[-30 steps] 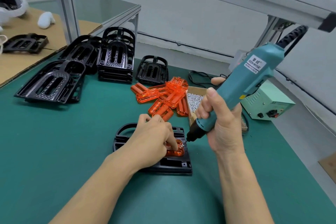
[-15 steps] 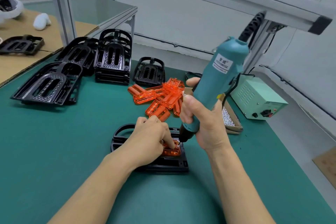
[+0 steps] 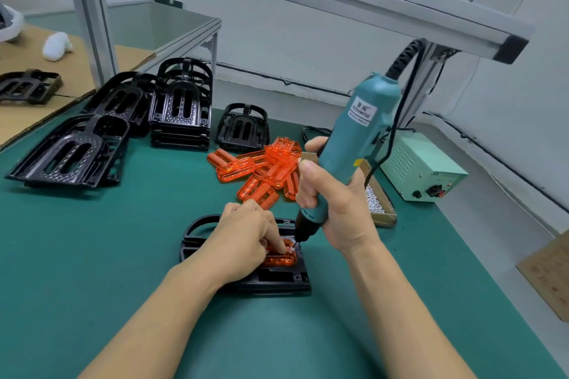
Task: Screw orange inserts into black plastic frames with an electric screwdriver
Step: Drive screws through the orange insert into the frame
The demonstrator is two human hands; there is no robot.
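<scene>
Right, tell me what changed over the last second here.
The right hand swung the electric screwdriver from a slant to nearly upright and lowered its bit onto the far right corner of the orange insert. It kept its grip throughout. The left hand stayed pressing the insert into the black frame, a fingertip beside the bit. Frame, spare inserts and stacked frames lie unmoved.

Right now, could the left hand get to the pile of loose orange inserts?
Probably yes: the pile of orange inserts lies just beyond the left hand, nothing between them. But that hand is busy pressing on the insert in the black frame.
</scene>
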